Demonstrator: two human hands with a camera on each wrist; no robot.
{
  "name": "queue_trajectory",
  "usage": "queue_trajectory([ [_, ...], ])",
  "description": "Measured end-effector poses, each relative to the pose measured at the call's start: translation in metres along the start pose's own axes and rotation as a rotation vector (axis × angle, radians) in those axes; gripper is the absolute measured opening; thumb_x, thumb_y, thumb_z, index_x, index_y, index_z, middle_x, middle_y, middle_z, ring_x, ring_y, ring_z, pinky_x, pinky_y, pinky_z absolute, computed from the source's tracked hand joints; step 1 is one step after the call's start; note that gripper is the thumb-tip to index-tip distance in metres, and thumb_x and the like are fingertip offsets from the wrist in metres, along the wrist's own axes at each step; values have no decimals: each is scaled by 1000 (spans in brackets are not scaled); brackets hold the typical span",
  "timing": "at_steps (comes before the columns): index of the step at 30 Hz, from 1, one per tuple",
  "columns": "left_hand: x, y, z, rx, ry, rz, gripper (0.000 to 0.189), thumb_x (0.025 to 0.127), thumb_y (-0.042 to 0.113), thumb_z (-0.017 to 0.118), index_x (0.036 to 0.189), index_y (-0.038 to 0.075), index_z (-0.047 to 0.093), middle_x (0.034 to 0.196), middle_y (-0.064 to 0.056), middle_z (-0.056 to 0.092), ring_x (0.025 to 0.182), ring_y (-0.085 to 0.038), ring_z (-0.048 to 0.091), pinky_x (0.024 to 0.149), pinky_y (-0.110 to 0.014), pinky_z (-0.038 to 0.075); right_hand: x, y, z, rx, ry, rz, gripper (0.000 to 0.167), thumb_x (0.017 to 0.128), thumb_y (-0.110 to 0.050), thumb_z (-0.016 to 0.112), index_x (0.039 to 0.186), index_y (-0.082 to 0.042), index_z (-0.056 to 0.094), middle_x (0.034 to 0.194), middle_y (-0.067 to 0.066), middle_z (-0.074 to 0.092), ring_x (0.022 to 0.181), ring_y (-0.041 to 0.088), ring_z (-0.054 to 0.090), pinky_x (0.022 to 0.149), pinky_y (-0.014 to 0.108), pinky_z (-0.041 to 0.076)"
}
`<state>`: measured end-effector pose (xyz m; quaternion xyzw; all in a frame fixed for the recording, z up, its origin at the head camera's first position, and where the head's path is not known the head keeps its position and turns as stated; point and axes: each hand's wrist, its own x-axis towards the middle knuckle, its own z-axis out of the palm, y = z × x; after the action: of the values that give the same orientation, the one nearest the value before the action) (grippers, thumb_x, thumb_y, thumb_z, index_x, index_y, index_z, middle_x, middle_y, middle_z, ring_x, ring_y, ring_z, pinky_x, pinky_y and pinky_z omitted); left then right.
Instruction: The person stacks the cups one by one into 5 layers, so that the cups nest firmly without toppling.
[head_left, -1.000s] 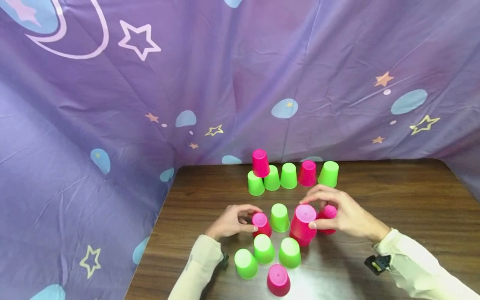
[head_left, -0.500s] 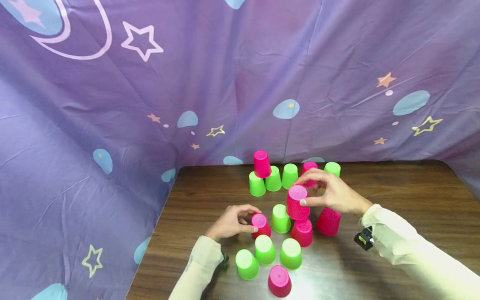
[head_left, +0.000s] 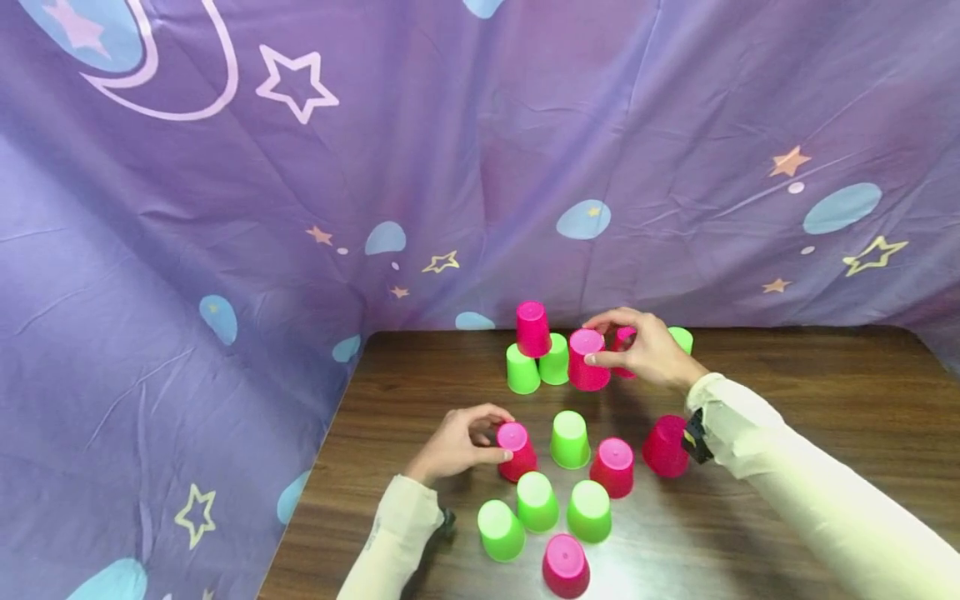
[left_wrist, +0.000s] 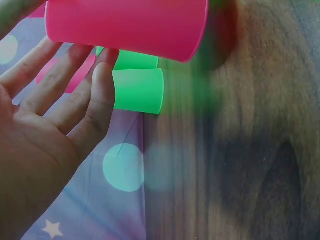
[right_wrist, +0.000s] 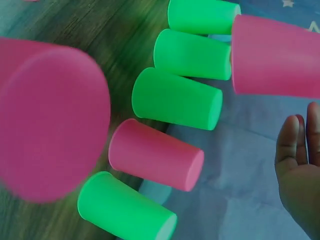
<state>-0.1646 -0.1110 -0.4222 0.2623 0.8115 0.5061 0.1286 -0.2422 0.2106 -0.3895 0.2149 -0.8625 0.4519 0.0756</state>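
In the head view my right hand (head_left: 651, 352) holds an upside-down pink plastic cup (head_left: 588, 362) between thumb and fingers, over the back row of cups. Its base faces up, and it hides one green cup of that row. The right wrist view shows this pink cup (right_wrist: 280, 57) higher than the row, beside its green cups (right_wrist: 177, 99). At the left, the thumb and fingers of my left hand (head_left: 454, 447) grip another upside-down pink cup (head_left: 517, 452). In the left wrist view the fingers (left_wrist: 97, 100) reach the side of that pink cup (left_wrist: 127, 25).
The back row has a pink cup (head_left: 533, 330) resting on two green cups (head_left: 522, 370). Nearer stand a green cup (head_left: 570, 440), pink cups (head_left: 612, 468) and several more on the wooden table (head_left: 795, 417). A purple curtain (head_left: 480, 167) hangs behind.
My right hand has lifted the upper pink cup off the one below and carried it back and left to the back row. The left hand keeps its grip in about the same place.
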Motion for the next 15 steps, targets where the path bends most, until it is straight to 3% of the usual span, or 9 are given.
queue_trajectory([
  [3,0,-3,-2,0,12,-1,42,80,-3,78,120,-7,63,115,-26,71,106,-43,69,87,-61,57,10,5,6,3,47,39,40,75,-16,88,112,-10,73,96,8,70,84,11,61,69,20,51],
  [8,3,-21,0,19,16,-3,44,81,0,79,122,-5,63,117,-25,71,108,-43,68,89,-60,57,25,9,10,-21,132,102,42,76,-19,87,115,-8,72,101,14,70,96,27,67,82,31,53],
  [11,3,-28,0,15,22,-4,45,81,2,80,123,-2,64,118,-23,71,110,-40,68,89,-59,58,32,9,12,-28,156,166,44,78,-24,86,118,-9,70,108,17,70,105,35,67,88,40,50],
  [15,3,-30,-1,10,32,5,45,80,7,82,122,4,66,118,-18,72,109,-35,69,88,-54,59,40,10,16,-26,163,248,47,81,-30,84,122,-12,68,116,18,70,114,37,63,93,45,47],
])
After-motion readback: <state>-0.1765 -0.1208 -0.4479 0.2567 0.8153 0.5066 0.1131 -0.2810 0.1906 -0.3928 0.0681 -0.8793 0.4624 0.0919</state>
